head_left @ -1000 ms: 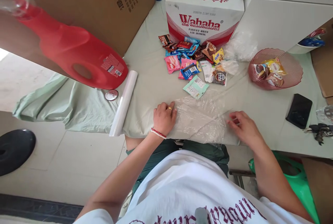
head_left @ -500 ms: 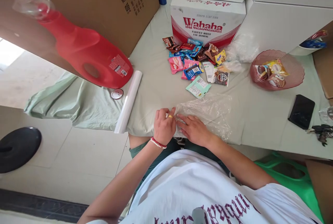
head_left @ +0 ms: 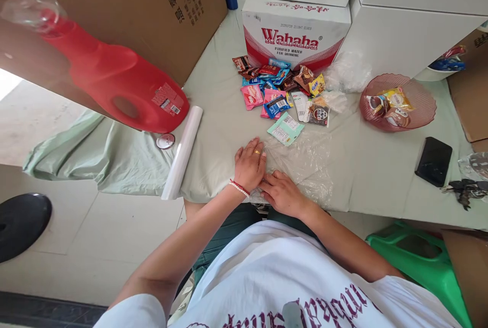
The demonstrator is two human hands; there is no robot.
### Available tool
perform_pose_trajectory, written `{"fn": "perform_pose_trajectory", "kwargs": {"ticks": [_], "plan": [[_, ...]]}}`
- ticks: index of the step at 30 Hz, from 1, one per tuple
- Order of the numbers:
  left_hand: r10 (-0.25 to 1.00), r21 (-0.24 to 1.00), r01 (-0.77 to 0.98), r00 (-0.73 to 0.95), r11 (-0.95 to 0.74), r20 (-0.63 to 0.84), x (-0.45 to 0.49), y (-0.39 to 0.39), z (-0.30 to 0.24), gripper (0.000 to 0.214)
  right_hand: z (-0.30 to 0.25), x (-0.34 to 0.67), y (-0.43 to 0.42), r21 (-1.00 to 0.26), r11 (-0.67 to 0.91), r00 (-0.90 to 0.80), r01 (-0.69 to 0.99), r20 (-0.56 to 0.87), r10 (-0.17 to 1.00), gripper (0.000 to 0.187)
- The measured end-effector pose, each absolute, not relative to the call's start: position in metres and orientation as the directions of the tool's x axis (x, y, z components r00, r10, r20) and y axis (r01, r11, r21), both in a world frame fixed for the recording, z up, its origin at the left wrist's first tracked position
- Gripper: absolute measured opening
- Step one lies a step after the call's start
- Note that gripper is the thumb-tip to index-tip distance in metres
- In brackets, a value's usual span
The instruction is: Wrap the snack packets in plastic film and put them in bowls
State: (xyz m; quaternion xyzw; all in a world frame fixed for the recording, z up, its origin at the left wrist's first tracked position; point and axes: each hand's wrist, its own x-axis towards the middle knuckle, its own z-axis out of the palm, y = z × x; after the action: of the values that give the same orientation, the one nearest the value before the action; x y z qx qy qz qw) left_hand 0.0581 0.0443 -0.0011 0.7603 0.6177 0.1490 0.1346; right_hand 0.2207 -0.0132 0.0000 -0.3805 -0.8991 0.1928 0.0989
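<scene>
A clear plastic bag (head_left: 305, 165) lies flat on the pale green cloth at the table's near edge. My left hand (head_left: 249, 165), with a ring and a red-and-white bracelet, rests palm down on the bag's left end, fingers stretched out. My right hand (head_left: 282, 193) lies beside it at the bag's near left corner; its fingers press on the plastic, and I cannot see whether they pinch it. A pile of snack packets (head_left: 282, 89) sits beyond the bag, a teal packet (head_left: 285, 128) nearest to it.
A roll of plastic bags (head_left: 182, 151) and a red detergent jug (head_left: 114, 84) lie to the left. A Wahaha box (head_left: 295, 33) stands behind the snacks. A pink bowl (head_left: 423, 107) with packets, a black phone (head_left: 433, 161) and keys (head_left: 463, 190) are to the right.
My right hand came from the bag's right side across to its left end, next to my left hand. My left hand opened out flat on the plastic.
</scene>
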Motion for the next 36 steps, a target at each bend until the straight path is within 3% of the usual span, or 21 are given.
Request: {"fn": "perform_pose_trajectory", "kwargs": {"ticks": [3, 5, 7, 9, 11, 12, 14, 16, 20, 23, 26, 27, 32, 36], "plan": [[0.991, 0.325, 0.936, 0.118, -0.131, 0.059, 0.049, 0.047, -0.002, 0.048, 0.002, 0.221, -0.013, -0.426, 0.638, -0.691, 0.641, 0.041, 0.722, 0.043], [0.989, 0.306, 0.949, 0.035, -0.077, 0.141, 0.042, 0.046, -0.003, 0.048, 0.001, 0.221, -0.013, -0.430, 0.639, -0.694, 0.638, 0.040, 0.719, 0.045], [0.964, 0.322, 0.937, 0.046, -0.132, 0.260, 0.037, 0.042, -0.005, 0.045, 0.000, 0.221, -0.013, -0.437, 0.639, -0.695, 0.633, 0.041, 0.718, 0.043], [0.908, 0.335, 0.867, 0.262, -0.370, 0.326, 0.036, 0.038, -0.005, 0.042, -0.003, 0.222, -0.013, -0.448, 0.631, -0.692, 0.633, 0.037, 0.721, 0.037], [0.799, 0.342, 0.723, 0.527, -0.601, 0.289, 0.039, 0.037, -0.003, 0.042, -0.004, 0.222, -0.012, -0.463, 0.620, -0.689, 0.633, 0.028, 0.724, 0.030], [0.770, 0.349, 0.688, 0.588, -0.636, 0.246, 0.042, 0.038, -0.002, 0.043, -0.005, 0.222, -0.012, -0.468, 0.617, -0.688, 0.633, 0.024, 0.725, 0.028], [0.846, 0.361, 0.768, 0.509, -0.529, 0.158, 0.047, 0.044, 0.000, 0.048, -0.003, 0.222, -0.012, -0.467, 0.615, -0.686, 0.635, 0.024, 0.727, 0.029], [0.953, 0.358, 0.883, 0.290, -0.303, 0.090, 0.048, 0.054, 0.001, 0.052, 0.000, 0.221, -0.013, -0.457, 0.619, -0.686, 0.639, 0.026, 0.727, 0.036], [0.994, 0.331, 0.938, 0.096, -0.106, 0.047, 0.037, 0.062, 0.003, 0.049, 0.004, 0.221, -0.015, -0.458, 0.614, -0.685, 0.643, 0.014, 0.728, 0.042], [0.977, 0.350, 0.919, 0.125, -0.180, 0.174, 0.030, 0.051, 0.006, 0.044, 0.002, 0.222, -0.015, -0.468, 0.601, -0.679, 0.648, 0.005, 0.735, 0.042], [0.855, 0.380, 0.766, 0.474, -0.519, 0.211, 0.030, 0.038, 0.008, 0.045, 0.001, 0.221, -0.015, -0.469, 0.589, -0.673, 0.658, -0.013, 0.740, 0.035], [0.823, 0.386, 0.730, 0.538, -0.564, 0.183, 0.031, 0.036, 0.007, 0.046, 0.001, 0.221, -0.014, -0.470, 0.584, -0.671, 0.662, -0.024, 0.741, 0.032], [0.935, 0.357, 0.869, 0.352, -0.342, 0.038, 0.035, 0.035, 0.000, 0.056, 0.009, 0.218, -0.014, -0.534, 0.555, -0.686, 0.637, -0.064, 0.725, 0.042], [0.942, 0.329, 0.885, 0.333, -0.329, 0.046, 0.035, 0.028, -0.004, 0.065, 0.036, 0.234, -0.001, -0.705, 0.452, -0.726, 0.546, -0.129, 0.676, 0.038]]}}
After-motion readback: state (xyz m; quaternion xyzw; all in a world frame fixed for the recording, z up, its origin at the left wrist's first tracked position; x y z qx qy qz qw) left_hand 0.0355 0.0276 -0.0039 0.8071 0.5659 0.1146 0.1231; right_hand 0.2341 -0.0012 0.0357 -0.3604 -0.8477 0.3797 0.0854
